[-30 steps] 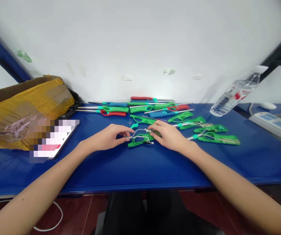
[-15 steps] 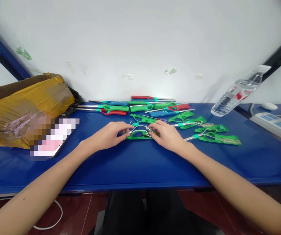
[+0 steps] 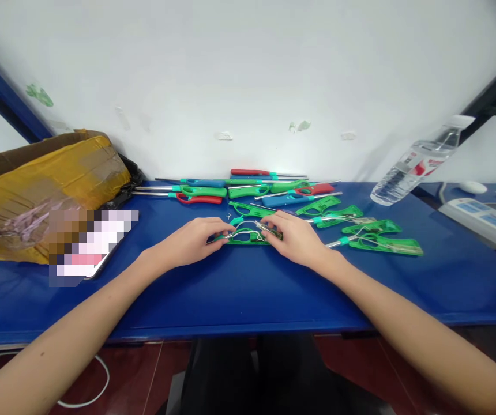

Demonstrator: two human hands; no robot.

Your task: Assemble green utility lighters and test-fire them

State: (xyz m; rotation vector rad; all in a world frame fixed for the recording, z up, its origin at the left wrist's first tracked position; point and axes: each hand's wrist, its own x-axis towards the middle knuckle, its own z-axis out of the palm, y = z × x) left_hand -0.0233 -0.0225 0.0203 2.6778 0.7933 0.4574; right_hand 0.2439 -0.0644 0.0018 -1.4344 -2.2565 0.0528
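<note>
In front of me on the blue table lies an opened green lighter shell half (image 3: 248, 241) from a long-necked lighter. My left hand (image 3: 196, 241) pinches the lighter's metal tube at the shell's left end. My right hand (image 3: 293, 236) grips a small translucent fuel tank (image 3: 274, 231) just above the shell's right end; the fingers partly cover it. A thin white hose (image 3: 245, 223) arches between the two hands. Behind them rests another green shell half (image 3: 248, 208), with a purple-handled screwdriver partly hidden by my right hand. A few tiny screws (image 3: 229, 217) lie beside a teal collar piece (image 3: 236, 221).
Opened green lighters (image 3: 384, 245) with exposed hoses lie to the right. Several whole lighters (image 3: 205, 191) line the wall. A taped carton (image 3: 49, 190) and a phone (image 3: 101, 242) are on the left. A water bottle (image 3: 416, 164) and a power strip (image 3: 477, 216) stand right.
The view has shifted very slightly. My left fingers have moved a little at the metal tube; both hands keep their hold, and the hose still arches between them.
</note>
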